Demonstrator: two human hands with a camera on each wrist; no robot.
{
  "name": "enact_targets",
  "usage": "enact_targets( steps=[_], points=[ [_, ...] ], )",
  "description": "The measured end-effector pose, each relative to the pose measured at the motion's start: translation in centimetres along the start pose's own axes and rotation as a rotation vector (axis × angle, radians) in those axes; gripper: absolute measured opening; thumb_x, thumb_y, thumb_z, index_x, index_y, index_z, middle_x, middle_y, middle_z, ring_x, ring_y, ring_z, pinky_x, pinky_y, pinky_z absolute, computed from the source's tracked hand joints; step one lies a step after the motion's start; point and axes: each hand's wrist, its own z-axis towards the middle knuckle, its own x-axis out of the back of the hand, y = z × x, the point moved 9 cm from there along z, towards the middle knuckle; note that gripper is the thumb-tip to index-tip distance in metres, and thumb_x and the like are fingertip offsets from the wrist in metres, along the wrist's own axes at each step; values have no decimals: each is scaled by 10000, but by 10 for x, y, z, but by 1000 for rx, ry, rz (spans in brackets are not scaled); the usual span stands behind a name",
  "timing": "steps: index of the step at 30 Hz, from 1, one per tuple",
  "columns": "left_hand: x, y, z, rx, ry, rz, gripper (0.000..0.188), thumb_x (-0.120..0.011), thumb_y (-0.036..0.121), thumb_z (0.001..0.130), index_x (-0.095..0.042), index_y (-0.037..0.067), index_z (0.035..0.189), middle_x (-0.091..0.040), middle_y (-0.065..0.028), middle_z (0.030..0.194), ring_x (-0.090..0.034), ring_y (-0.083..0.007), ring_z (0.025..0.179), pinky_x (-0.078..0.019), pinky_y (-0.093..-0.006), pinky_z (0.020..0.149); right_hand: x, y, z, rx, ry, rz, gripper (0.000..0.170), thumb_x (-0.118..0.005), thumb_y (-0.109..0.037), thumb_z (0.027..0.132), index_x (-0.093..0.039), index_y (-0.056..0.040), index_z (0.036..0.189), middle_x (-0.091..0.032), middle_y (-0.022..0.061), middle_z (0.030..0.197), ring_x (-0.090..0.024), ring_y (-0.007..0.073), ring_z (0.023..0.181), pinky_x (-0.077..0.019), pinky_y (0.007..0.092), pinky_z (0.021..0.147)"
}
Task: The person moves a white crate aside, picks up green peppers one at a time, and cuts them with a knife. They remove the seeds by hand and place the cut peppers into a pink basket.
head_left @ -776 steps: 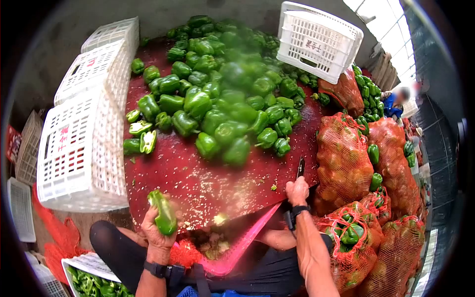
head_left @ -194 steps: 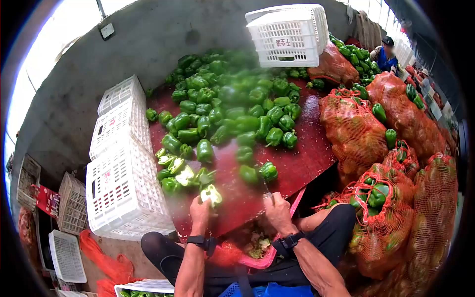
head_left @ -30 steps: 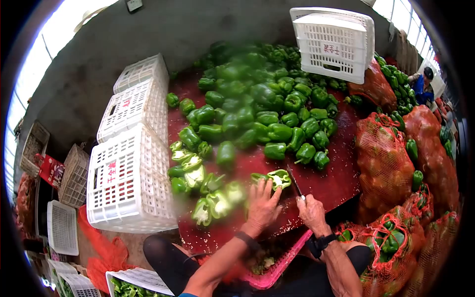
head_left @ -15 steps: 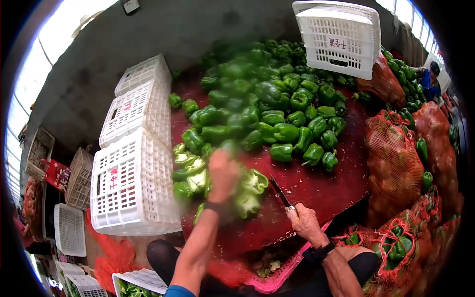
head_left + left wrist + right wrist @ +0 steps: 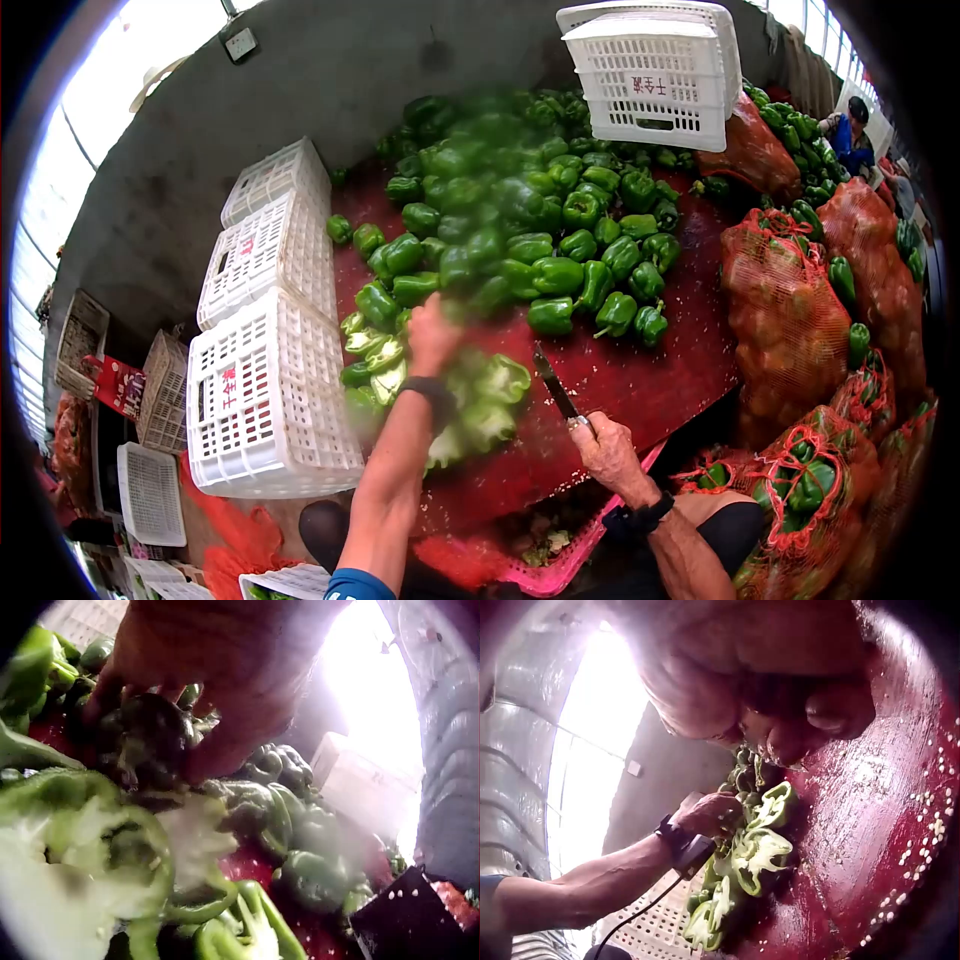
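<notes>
My left hand (image 5: 432, 338) reaches to the front left of the whole green peppers (image 5: 555, 277). In the left wrist view, its fingers curl round a dark green pepper (image 5: 154, 731). Cut pepper halves (image 5: 503, 380) lie beside that wrist, pale insides showing; some are blurred. My right hand (image 5: 607, 455) grips a knife (image 5: 553, 383) low over the red tabletop (image 5: 650, 385), blade pointing away and to the left. The right wrist view shows the curled right hand (image 5: 780, 675) close up, with the left hand (image 5: 709, 815) beyond it; the blade cannot be made out there.
White crates (image 5: 235, 390) line the left edge, and another crate (image 5: 655, 85) stands at the back right. Red mesh sacks of peppers (image 5: 785, 320) crowd the right side. A pink basket (image 5: 560, 568) sits below the table's near edge. Another person (image 5: 850, 135) is far right.
Since a second ago, my left hand has left the cut pepper near the knife and moved left to a whole one. More cut halves lie on the left than in the oldest view.
</notes>
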Motion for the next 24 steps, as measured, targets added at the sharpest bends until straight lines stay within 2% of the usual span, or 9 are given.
enact_targets(
  steps=[3,5,6,7,9,12,15,20,24],
  points=[
    [47,0,-2,104,62,-455,618,-769,347,789,-618,47,1307,-658,-244,1153,-660,-424,988,-563,-485,853,4,-6,-3,-40,34,112,214,-646,-188,967,-610,6,884,-581,201,657,-615,318,598,-456,437,573],
    [36,-5,-2,-80,-91,-269,383,-639,137,818,-687,13,1177,-699,-248,1045,-673,-424,927,-559,-481,809,0,-17,-3,86,36,119,218,-644,-192,970,-608,6,887,-583,202,663,-620,319,606,-458,437,577],
    [26,-16,-4,-140,20,-254,346,-614,109,813,-688,16,1138,-706,-240,1031,-676,-425,914,-554,-480,808,-8,-1,-8,-184,-19,227,223,-639,-202,978,-607,4,897,-590,204,676,-626,323,617,-462,441,581],
    [20,-20,-9,-202,125,-243,314,-589,81,808,-690,20,1099,-713,-232,1017,-679,-425,902,-550,-479,807,-10,-3,-11,-146,1,123,225,-627,-205,987,-607,2,900,-595,206,685,-628,319,616,-461,436,577],
    [7,-20,-14,-114,-36,-322,559,-746,195,769,-648,23,1292,-679,-207,1065,-655,-342,993,-532,-428,901,-7,-6,-11,-242,27,238,255,-622,-220,977,-589,14,880,-626,266,731,-652,469,718,-490,500,615],
    [9,7,-17,-63,-111,-385,726,-831,377,753,-606,15,1341,-648,-245,1134,-630,-375,1085,-517,-450,959,3,-9,-10,-301,12,209,249,-618,-212,979,-586,15,881,-626,264,729,-651,459,708,-487,493,607],
    [-7,9,-16,-49,-13,-263,431,-792,272,760,-672,36,1100,-700,-228,985,-673,-393,931,-547,-466,827,4,-6,-8,-265,35,210,237,-616,-194,981,-586,17,879,-623,258,721,-650,444,693,-484,484,599],
    [-47,-9,-5,174,-43,-178,788,-859,334,673,-566,88,1361,-566,-246,1247,-566,-422,1140,-509,-505,963,-6,-10,-7,-234,4,232,225,-617,-203,994,-614,14,935,-589,168,661,-602,277,589,-461,417,565],
    [-55,-12,6,170,8,-65,892,-805,177,633,-511,105,1472,-584,-229,1212,-614,-362,1077,-555,-459,885,-7,-28,-3,-311,-132,290,192,-609,-176,991,-633,14,979,-582,140,649,-606,233,590,-467,387,569]
  ],
)
